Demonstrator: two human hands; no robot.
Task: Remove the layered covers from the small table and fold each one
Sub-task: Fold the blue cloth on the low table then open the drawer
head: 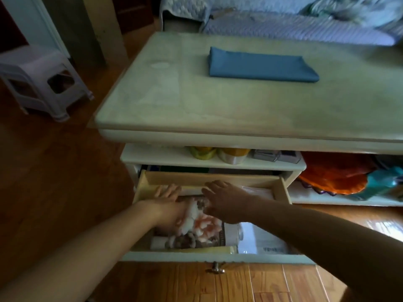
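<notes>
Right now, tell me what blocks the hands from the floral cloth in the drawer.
Nothing visible does. The left hand and right hand are already on the floral cloth inside the open drawer.

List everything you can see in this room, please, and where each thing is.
Table: one, pale cream, centre.
Folded cloth: one, blue, on the tabletop.
Drawer: one, pulled open under the table.
Flowered cloth: one, white and pink, in the drawer.
Jars: two, yellowish, on the shelf above the drawer.
Plate: one, orange, low shelf at right.
Stool: one, pale plastic, left.
Sofa: one, bluish cover, behind the table.
Left hand: on the flowered cloth.
Right hand: open, on it too.
</notes>
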